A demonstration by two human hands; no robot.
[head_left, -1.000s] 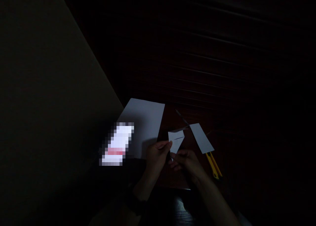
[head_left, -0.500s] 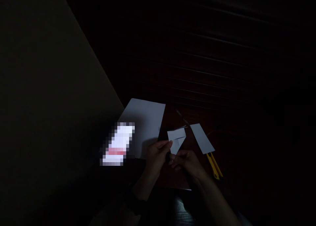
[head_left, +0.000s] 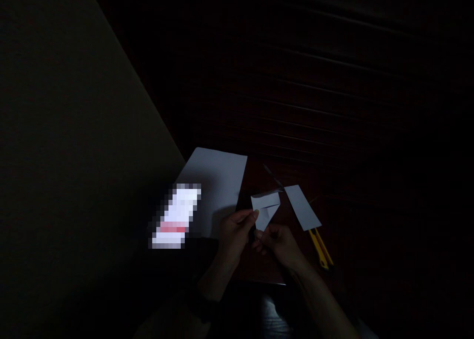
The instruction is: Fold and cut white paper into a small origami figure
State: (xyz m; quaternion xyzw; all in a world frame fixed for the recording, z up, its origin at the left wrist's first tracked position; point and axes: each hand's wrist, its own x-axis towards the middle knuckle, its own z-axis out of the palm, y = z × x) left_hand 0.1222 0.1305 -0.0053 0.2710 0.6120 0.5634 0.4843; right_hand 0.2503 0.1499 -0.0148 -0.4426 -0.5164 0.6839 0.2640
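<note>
A small folded piece of white paper (head_left: 267, 207) is held above the dark table, its lower end tapering toward a point. My left hand (head_left: 237, 229) pinches its left edge, with the thumb on top. At the lower tip, my right hand (head_left: 276, 240) has thumb and fingers pressed together on the paper; the very tip is hidden by them. To the right lies a white paper strip (head_left: 302, 208), partly over a yellow utility knife (head_left: 321, 250).
A large white sheet (head_left: 218, 176) lies at the left of the dark reddish table (head_left: 259, 275). A bright, pixelated phone-like screen (head_left: 177, 215) stands before it. Behind the folded paper is a thin dark tool (head_left: 273, 175), hard to make out. A pale wall (head_left: 74, 107) rises at left.
The folded paper's upper flap has lifted slightly and its right side shifted a little. My right hand has moved very slightly; my left keeps its pinch.
</note>
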